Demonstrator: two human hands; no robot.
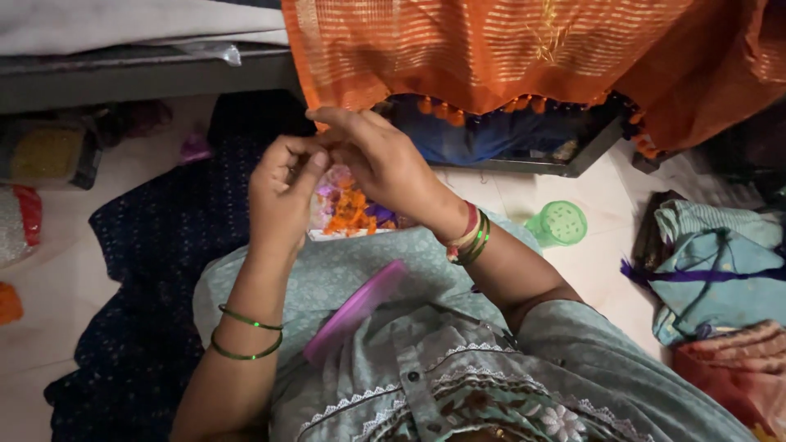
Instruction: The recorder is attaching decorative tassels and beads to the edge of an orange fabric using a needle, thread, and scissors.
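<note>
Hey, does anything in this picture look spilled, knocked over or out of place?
Nothing looks spilled. The green cup lies tipped on its side on the floor, and a pink lid rests loose on the lap, off any container.

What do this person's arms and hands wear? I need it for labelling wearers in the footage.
Both forearms are bare. The left hand has two thin green bangles on its forearm. The right hand wears a stack at the wrist: green bangles with red and pale bands. A grey-green patterned sleeve covers the right upper arm.

Left hand (282,192) meets right hand (381,164), fingertips pinched
</note>
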